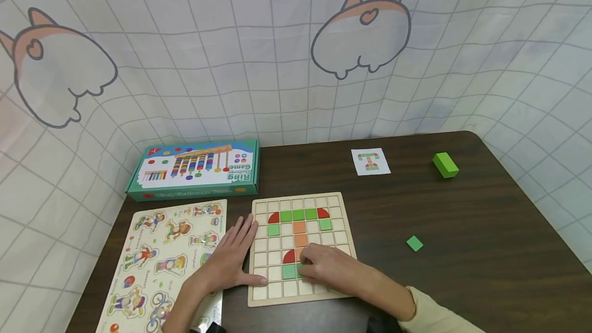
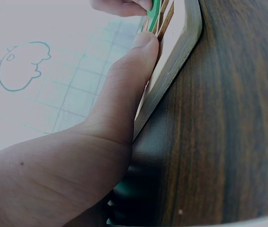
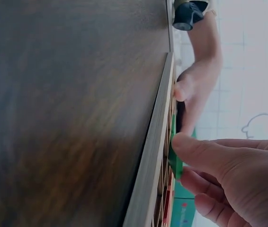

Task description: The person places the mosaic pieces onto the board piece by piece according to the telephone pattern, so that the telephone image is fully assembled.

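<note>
A wooden grid board lies in front of me, with red quarter-round, green square and orange square tiles set in its cells. My right hand is over its lower middle, pinching a green square tile between thumb and fingers. That tile is tilted at the board's surface, beside another green tile; the hand covers most of it in the head view. With fingers spread and straight, my left hand rests along the board's left edge, its thumb on the lower left corner area.
Left of the board lies a picture puzzle board, partly under my left forearm. Behind it is a Ring Challenge Game box. A pattern card, a green block and a loose green tile are on the dark table.
</note>
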Demonstrator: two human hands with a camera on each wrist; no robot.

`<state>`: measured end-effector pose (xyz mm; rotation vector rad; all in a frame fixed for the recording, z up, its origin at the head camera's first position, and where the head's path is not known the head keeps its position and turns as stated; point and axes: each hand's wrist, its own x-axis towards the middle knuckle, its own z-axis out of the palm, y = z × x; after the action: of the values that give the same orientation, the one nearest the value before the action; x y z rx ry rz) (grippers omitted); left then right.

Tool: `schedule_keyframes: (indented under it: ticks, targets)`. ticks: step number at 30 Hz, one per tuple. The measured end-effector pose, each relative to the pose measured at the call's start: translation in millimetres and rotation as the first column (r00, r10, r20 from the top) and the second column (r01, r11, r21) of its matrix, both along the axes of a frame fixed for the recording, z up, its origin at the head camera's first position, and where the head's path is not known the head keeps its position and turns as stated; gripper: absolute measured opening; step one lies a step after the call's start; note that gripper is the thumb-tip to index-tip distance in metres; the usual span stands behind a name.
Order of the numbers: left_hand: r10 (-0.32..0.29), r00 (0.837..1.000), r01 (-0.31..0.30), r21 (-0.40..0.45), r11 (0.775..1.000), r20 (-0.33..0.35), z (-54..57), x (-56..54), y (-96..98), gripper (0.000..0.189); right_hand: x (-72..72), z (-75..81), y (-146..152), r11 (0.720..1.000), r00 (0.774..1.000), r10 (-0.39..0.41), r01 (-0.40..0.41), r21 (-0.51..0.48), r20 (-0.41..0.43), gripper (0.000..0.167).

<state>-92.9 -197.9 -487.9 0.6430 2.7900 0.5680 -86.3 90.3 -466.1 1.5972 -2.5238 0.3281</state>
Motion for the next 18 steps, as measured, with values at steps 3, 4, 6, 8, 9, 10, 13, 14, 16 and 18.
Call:
schedule_keyframes:
  ticks: [3, 4, 6, 8, 9, 10, 13, 14, 16, 18]
  targets:
    - [-0.003, 1.000, 0.003, 0.004, 1.000, 0.000, 0.2, -0.8, -0.9, 0.124, 1.9, -0.7, -1.4, 1.000, 0.997, 0.007, -0.006, 0.007, -0.078, 0.012]
    - [-0.003, 1.000, 0.003, 0.001, 1.000, -0.006, 0.2, -1.1, -1.4, 0.124, 2.5, -1.0, -2.2, 1.000, 0.993, 0.010, -0.009, 0.013, -0.117, 0.014]
    - [-0.003, 1.000, 0.003, 0.005, 1.000, -0.019, -0.1, -1.7, -2.6, 0.124, 3.4, -1.1, -3.8, 0.999, 0.981, 0.018, -0.012, 0.030, -0.195, 0.016]
    - [-0.004, 0.999, 0.005, 0.010, 1.000, -0.034, -0.4, -2.2, -3.5, 0.125, 4.4, -1.4, -4.2, 0.998, 0.966, 0.029, -0.015, 0.056, -0.257, 0.020]
    - [-0.005, 0.999, 0.005, 0.014, 1.000, -0.042, -0.9, -2.4, -4.0, 0.125, 4.9, -1.2, -4.0, 0.998, 0.965, 0.029, -0.013, 0.061, -0.261, 0.021]
    - [-0.005, 0.999, 0.006, 0.021, 1.000, -0.046, -1.2, -2.4, -4.2, 0.125, 5.3, -1.2, -3.5, 0.998, 0.967, 0.027, -0.012, 0.062, -0.252, 0.022]
    - [-0.005, 1.000, 0.006, 0.028, 1.000, -0.030, -3.0, -1.8, -4.1, 0.125, 6.8, -0.6, 0.0, 0.999, 0.984, 0.031, -0.026, 0.033, -0.176, 0.019]
    - [-0.004, 1.000, 0.005, 0.028, 1.000, -0.022, -3.7, -1.6, -3.8, 0.125, 7.0, 0.9, 2.4, 0.999, 0.991, 0.034, -0.033, 0.013, -0.131, 0.017]
    - [-0.004, 1.000, 0.004, 0.023, 1.000, -0.008, -4.4, -1.0, -2.6, 0.125, 6.5, 4.6, 10.6, 0.998, 0.998, 0.030, -0.033, -0.050, -0.061, 0.014]
    - [-0.007, 1.000, 0.007, 0.024, 1.000, -0.013, -4.4, -0.8, -1.2, 0.125, 6.0, 9.9, 24.3, 0.995, 1.000, 0.003, -0.002, -0.100, 0.012, 0.016]
